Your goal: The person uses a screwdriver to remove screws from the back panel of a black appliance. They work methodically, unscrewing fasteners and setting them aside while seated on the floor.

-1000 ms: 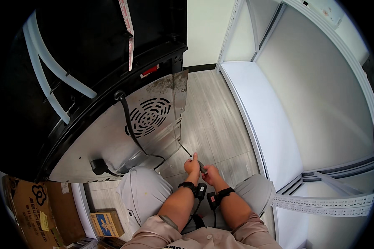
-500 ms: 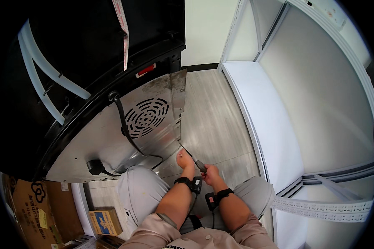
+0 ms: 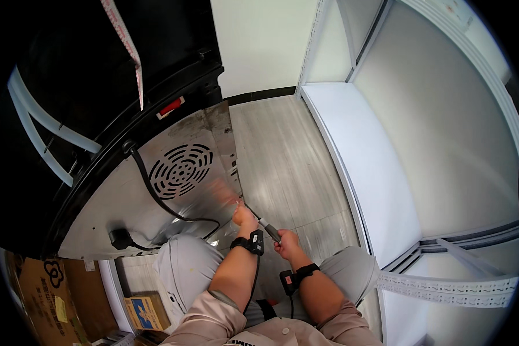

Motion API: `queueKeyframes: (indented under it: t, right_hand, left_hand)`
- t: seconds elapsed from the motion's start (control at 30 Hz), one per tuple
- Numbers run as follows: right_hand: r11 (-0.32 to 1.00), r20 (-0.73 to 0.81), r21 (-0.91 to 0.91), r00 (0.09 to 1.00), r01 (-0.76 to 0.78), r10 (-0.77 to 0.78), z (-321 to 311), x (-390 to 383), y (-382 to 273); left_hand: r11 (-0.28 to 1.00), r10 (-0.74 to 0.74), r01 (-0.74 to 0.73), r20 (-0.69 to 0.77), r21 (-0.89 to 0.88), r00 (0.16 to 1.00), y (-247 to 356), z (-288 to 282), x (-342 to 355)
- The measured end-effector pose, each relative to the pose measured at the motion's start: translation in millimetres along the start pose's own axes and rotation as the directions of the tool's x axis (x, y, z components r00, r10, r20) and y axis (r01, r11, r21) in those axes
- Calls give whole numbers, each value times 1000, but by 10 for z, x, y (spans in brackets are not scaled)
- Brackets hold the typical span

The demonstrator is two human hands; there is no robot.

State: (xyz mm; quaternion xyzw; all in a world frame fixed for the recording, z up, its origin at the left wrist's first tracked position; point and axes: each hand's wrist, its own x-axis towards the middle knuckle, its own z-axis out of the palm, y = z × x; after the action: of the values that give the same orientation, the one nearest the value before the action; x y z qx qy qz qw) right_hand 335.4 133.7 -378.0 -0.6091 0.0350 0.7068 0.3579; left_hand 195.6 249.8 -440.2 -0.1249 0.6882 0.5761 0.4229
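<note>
A grey-handled screwdriver is held by its handle in my right hand, its thin dark shaft slanting up and left. The shaft's far end meets the right edge of a metal panel. Close by that end is my left hand, its fingers drawn together at the panel edge; whatever they pinch is too small to make out. The panel has a round slotted vent and reflects my hand. A black power cord runs across it, with a black plug at the lower left.
Above the panel stands a black appliance housing with pale tubes and a hanging measuring tape. White shelving lines the right side. Cardboard boxes and a small blue-and-yellow box sit at lower left. My knees flank both arms.
The view has shifted, so the panel and housing appear farther left. Both hands keep close to the panel edge, and the screwdriver stays in my right hand.
</note>
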Motion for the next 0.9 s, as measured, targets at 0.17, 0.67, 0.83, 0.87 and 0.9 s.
queueKeyframes:
  t: [0.17,0.67,0.83,0.87,0.9]
  right_hand:
    - [1000,-17,4,999,28,-27,-47,39,3]
    - [979,-330,-195,936,57,-120,-62,62,25]
    - [960,-406,-279,903,25,-141,-50,-7,-5]
    - [959,-424,-284,895,15,-140,-33,-17,-2]
    - [958,-440,-288,887,10,-142,-36,15,12]
  left_hand:
    - [998,-46,46,27,31,999,16,4,-148]
    - [953,201,-224,127,205,971,-97,-147,-91]
    - [920,349,-359,88,160,933,-249,-263,-194]
    - [917,349,-359,87,172,933,-264,-286,-202]
    - [914,352,-362,90,180,932,-283,-295,-196]
